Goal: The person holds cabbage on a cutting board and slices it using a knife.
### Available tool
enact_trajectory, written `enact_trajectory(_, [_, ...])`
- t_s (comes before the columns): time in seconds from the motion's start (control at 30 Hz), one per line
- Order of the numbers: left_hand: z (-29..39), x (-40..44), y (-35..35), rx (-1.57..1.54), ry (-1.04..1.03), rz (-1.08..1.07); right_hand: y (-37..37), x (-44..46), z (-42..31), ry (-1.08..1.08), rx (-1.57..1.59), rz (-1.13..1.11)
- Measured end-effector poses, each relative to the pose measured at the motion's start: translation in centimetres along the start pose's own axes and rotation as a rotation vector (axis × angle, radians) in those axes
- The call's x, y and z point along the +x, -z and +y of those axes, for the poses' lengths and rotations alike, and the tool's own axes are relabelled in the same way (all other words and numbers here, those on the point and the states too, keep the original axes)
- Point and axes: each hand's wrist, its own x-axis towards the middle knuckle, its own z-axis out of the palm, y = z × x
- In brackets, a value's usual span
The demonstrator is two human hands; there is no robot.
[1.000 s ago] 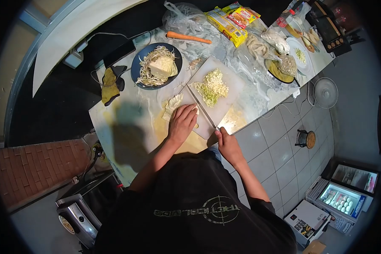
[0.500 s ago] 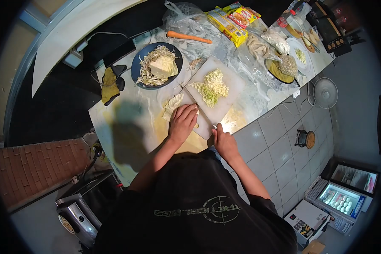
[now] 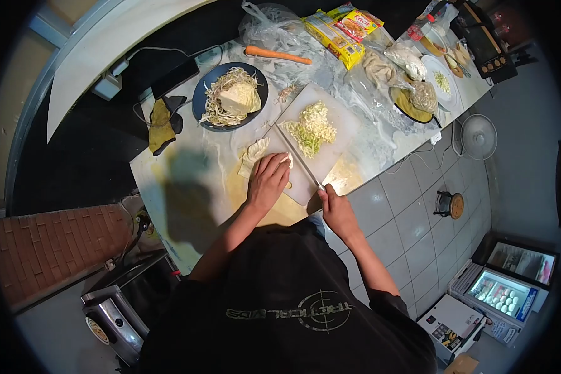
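Two hands at work on the bench, both in view. Left hand: fingers bent and bunched, closed over a pale cabbage piece on the board; most of the piece is hidden, so we can't tell how tight the hold is. Right hand: fingers wrapped fully round the knife handle, out by the near bench edge.

Blade runs diagonally over the board, between the left fingertips and the shreds, tip pointing away from us and leftward. We can't tell if the edge touches the board. Shreds sit in a loose heap right of the blade, greener on the near side. Cabbage leaves lie just left of the left hand; we can't tell if they rest on board or bench.

Beyond the leaves, we see a dark plate bearing sprouts with a cabbage chunk on top. Carrot lies past the plate, near a clear bag. Yellow packets are at the far side. White plate with some green bits is far right, well apart from both hands.
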Motion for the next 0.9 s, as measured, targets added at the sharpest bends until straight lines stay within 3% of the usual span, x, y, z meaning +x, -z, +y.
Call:
enact_trajectory(0.47, [-0.3, -0.3, -0.4, -0.004, 0.007, 0.009, -0.4, -0.2, 0.1, 0.02, 0.02, -0.002])
enact_trajectory(0.9, [-0.2, -0.2, -0.4, 0.005, 0.002, 0.016, -1.3, 0.5, -0.4, 0.012, -0.216, 0.021])
